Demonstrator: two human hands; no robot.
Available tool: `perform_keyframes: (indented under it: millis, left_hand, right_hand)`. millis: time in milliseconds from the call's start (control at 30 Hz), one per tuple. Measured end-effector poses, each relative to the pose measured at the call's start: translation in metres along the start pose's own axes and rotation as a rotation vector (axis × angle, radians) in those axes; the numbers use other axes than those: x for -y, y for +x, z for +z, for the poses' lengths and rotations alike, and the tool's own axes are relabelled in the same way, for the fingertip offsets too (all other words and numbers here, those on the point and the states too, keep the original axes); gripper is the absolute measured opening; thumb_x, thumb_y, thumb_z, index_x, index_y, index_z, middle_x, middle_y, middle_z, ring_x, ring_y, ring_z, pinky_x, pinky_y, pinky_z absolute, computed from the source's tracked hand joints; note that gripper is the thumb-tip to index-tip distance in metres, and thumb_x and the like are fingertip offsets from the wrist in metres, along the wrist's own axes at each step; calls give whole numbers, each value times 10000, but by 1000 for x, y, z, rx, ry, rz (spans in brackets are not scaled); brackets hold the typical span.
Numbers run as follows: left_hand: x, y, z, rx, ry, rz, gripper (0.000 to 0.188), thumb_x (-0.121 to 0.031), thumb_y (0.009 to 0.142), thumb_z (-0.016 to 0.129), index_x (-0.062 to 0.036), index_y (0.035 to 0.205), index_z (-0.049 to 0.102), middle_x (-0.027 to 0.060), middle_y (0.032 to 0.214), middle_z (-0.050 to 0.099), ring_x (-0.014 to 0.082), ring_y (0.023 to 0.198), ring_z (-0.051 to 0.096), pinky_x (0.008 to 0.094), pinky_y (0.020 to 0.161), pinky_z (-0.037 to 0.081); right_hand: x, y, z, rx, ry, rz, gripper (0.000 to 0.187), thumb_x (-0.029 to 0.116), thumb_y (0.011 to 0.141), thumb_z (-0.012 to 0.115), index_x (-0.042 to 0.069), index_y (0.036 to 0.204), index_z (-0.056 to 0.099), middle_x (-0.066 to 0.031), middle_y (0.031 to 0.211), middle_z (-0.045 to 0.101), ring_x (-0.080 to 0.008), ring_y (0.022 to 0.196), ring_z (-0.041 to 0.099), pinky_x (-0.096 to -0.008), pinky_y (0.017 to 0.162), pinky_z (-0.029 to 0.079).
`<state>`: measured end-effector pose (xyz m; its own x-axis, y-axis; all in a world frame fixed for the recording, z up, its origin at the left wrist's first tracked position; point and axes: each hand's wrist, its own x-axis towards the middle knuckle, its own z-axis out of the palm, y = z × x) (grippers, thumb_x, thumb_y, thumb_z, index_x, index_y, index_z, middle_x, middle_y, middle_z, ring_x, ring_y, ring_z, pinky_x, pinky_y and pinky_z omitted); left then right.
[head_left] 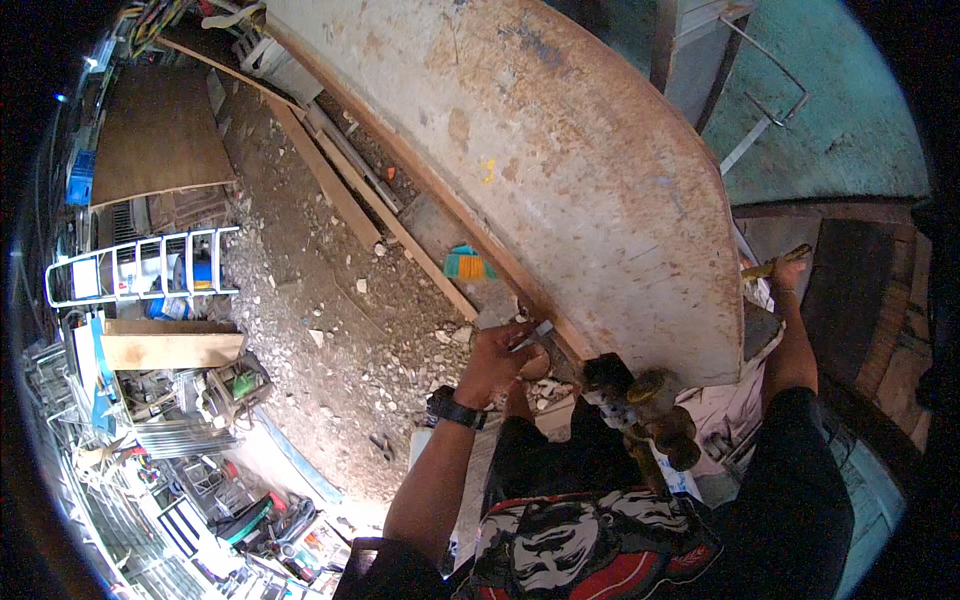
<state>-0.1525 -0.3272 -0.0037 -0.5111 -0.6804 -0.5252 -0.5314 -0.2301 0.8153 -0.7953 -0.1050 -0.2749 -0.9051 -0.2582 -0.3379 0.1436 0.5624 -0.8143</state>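
1. Weathered panel (560,190), off-white with rusty stains, spreads ahead of and between the two grips; its brown near-left edge runs just beside the left hand (495,362), and its right edge lies just left of the right hand (790,272).
2. Left grip: the fingers curl inward, pinching a small pale piece (534,336); the piece points from the fingers toward the panel's brown edge; whether it touches that edge I cannot tell.
3. Right grip: the fingers close round a narrow yellowish piece (762,269), which reaches left from the hand toward the panel's right edge; contact there is too small to make out.
4. Around the left grip: a dark wristwatch (456,408) sits on the wrist behind it; a brush with teal and orange bristles (467,263) lies ahead, near the panel's edge; a wooden strip (412,243) slants away ahead and to the left; stony ground (320,350) spreads to the left.
5. Farther from the left grip: pliers (382,447) lie behind and to the left; a pale ladder (145,268) stands out well apart on the left.
6. Behind the right grip, toward the body: crumpled pale cloth (715,425), near the panel's lower corner.
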Motion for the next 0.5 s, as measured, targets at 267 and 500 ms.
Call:
perform_keyframes:
  millis: [267,500]
  left_hand:
    - [-16,-3,-2,28,-62,-13,375,-234,828,728,14,1101,663,150,984,705,204,885,653,329,795,516]
    - [-6,2,-3,59,-65,-89,354,-141,815,742,16,1121,659,122,1018,708,170,913,644,307,809,516]
  right_hand:
    - [-28,30,2,-140,-346,-96,717,226,749,685,-52,1266,273,-250,1095,501,-375,975,584,-461,788,508]
    - [-60,65,-11,-225,-444,-223,740,279,736,713,-99,1236,319,-281,1080,521,-410,986,593,-468,824,501]
